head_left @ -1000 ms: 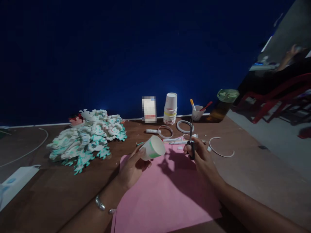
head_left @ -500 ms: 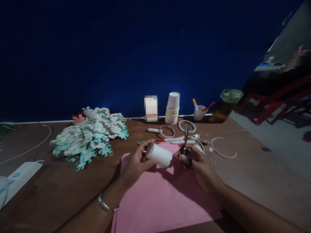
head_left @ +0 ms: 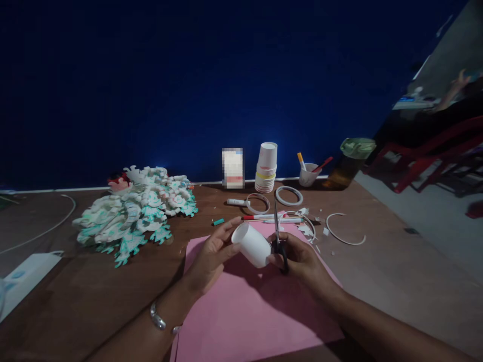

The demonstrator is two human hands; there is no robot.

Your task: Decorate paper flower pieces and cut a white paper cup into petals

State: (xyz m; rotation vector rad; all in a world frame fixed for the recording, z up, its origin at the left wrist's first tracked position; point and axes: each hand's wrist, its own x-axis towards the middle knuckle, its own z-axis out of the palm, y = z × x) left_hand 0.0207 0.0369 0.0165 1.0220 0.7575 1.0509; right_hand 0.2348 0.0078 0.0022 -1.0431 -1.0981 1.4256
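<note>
A white paper cup is tilted on its side above the pink paper, its mouth end toward the upper left. My left hand holds the cup by that end between thumb and fingers. Black-handled scissors are in my right hand, blades pointing up and looking nearly closed. The right fingertips also reach the cup's lower right end; whether they press on it I cannot tell.
Cut cup pieces with green edges are heaped at left. Behind stand stacked paper cups and a cup of pens. Tape rolls, markers and cut rims lie around. A power strip sits far left.
The cup has turned so its left end shows its opening more. My right hand has come left and lower with the scissors, up against the cup.
</note>
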